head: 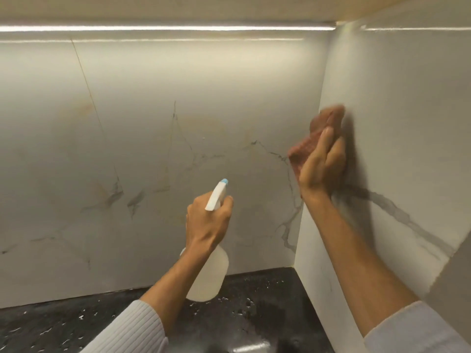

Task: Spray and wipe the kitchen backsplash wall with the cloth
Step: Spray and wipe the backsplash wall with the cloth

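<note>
The backsplash wall point(153, 138) is pale marble-look tile with thin grey veins; it meets a side wall panel point(397, 128) at a corner on the right. My right hand point(322, 166) presses a reddish-brown cloth point(312, 142) flat against the side panel, close to the corner; the cloth and hand are motion-blurred. My left hand point(207, 221) grips a translucent spray bottle point(211, 273) by its neck. The bottle's white trigger head with a blue nozzle tip point(224, 181) points up toward the back wall.
A black speckled countertop point(63, 324) runs along the bottom, with water droplets near the corner. An LED strip point(153, 28) glows under the upper cabinet. A dark sink edge with a shiny fitting point(251, 347) shows at the bottom centre.
</note>
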